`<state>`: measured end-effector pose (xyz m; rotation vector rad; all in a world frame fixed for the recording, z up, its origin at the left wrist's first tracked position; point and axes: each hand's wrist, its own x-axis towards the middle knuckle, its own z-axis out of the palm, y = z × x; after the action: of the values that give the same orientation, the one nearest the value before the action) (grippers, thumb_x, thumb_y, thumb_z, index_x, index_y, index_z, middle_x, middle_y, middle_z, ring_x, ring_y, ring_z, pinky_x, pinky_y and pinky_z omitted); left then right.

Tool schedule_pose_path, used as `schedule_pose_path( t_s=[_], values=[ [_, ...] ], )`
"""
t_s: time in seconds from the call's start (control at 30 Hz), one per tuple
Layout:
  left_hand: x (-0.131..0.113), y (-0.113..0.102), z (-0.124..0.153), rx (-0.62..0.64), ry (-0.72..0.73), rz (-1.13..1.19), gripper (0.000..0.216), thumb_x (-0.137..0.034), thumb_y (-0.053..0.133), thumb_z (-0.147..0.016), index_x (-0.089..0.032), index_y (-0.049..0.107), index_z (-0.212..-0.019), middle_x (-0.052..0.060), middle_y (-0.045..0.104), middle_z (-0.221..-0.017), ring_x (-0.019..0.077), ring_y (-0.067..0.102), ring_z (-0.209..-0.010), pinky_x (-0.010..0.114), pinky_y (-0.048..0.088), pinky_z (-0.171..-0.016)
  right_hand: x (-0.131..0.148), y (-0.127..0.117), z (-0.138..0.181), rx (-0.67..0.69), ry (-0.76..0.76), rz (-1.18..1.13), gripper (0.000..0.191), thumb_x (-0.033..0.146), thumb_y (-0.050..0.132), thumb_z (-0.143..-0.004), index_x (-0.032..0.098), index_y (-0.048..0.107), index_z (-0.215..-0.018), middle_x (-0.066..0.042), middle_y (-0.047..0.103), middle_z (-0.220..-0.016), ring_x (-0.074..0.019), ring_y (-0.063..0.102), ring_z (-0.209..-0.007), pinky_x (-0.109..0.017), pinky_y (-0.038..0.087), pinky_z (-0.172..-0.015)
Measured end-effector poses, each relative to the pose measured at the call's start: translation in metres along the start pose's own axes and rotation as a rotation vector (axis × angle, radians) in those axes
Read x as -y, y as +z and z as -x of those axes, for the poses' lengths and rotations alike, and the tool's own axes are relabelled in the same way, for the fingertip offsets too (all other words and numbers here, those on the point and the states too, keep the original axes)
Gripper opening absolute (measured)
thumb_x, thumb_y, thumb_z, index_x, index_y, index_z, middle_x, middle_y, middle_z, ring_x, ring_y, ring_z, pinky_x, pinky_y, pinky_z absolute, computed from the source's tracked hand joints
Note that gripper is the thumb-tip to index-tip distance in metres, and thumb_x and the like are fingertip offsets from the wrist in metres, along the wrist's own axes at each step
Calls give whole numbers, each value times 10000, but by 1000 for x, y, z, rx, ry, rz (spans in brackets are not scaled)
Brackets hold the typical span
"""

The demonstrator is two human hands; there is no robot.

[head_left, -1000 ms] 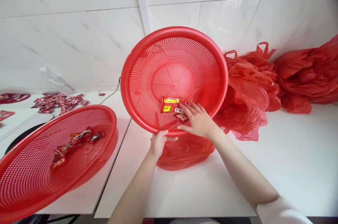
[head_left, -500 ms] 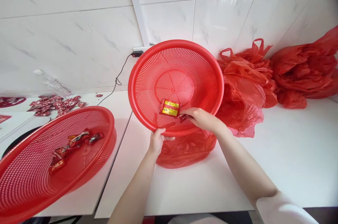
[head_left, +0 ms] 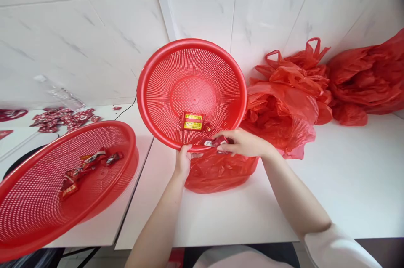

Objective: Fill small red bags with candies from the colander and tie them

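Near white tiles, our left hand gripped the basket, our right hand pinched small packets; a yellow-labelled packet remained inside.

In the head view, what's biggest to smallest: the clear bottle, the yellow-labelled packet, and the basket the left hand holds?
1. Held basket, by far
2. Clear bottle
3. Yellow-labelled packet

Tilted basket, perhaps two pinched packets
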<state>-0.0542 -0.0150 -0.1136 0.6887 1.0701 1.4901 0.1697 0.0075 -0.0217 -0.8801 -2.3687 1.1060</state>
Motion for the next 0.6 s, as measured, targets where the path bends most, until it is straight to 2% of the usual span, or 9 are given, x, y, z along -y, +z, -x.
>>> schedule_pose_path(
  t_s=[0.1, 0.23, 0.33, 0.4, 0.47, 0.53, 0.6],
  values=[
    [-1, -1, -1, -11, 11, 0, 315, -301, 639, -647, -133, 624, -913, 80, 710, -930, 241, 694, -799, 318, 578, -590, 3, 4, 0, 28, -31, 42, 340, 351, 551, -913, 268, 619, -1235, -21, 729, -1005, -178, 682, -860, -293, 506, -794],
    [-2, 3, 2, -24, 32, -9, 300, -296, 655, -629, -138, 611, -880, 67, 707, -911, 229, 693, -764, 313, 579, -583, 3, 6, -4, -246, 29, 170, 322, 377, 440, -974, 227, 640, -1178, -49, 725, -1010, -187, 676, -886, -316, 495, -840],
    [-2, 9, 10, 43, -6, 15, 331, -282, 647, -638, -144, 619, -937, 72, 711, -934, 250, 692, -828, 324, 586, -603, -4, 15, -11, -383, 13, 347, 399, 432, 434, -973, 206, 578, -1269, -104, 629, -1264, -239, 590, -1139, -388, 448, -968],
    [-1, 13, 15, 91, -40, 30, 365, -276, 649, -651, -149, 622, -992, 72, 713, -950, 264, 688, -877, 337, 590, -622, -11, 23, -16, -349, 52, 519, 499, 511, 473, -937, 198, 550, -1319, -144, 503, -1417, -314, 455, -1300, -510, 338, -1070],
    [-1, 14, 17, 93, -45, 35, 401, -270, 657, -651, -149, 619, -1032, 73, 712, -959, 272, 687, -892, 344, 592, -625, -18, 30, -20, -240, 97, 616, 568, 562, 490, -909, 194, 543, -1338, -168, 461, -1449, -357, 391, -1346, -593, 240, -1102],
    [-2, 13, 16, 53, -24, 38, 426, -263, 657, -642, -149, 613, -1050, 72, 708, -978, 273, 689, -882, 347, 594, -612, -23, 31, -20, -130, 71, 599, 568, 535, 571, -873, 198, 555, -1330, -165, 512, -1402, -350, 435, -1312, -586, 261, -1094],
    [-4, 10, 12, 24, -2, 36, 434, -256, 651, -642, -156, 606, -1062, 67, 701, -1001, 265, 688, -869, 347, 598, -605, -24, 26, -18, -52, -19, 504, 475, 394, 652, -849, 219, 590, -1286, -123, 584, -1327, -299, 527, -1222, -496, 373, -1047]
  ],
)
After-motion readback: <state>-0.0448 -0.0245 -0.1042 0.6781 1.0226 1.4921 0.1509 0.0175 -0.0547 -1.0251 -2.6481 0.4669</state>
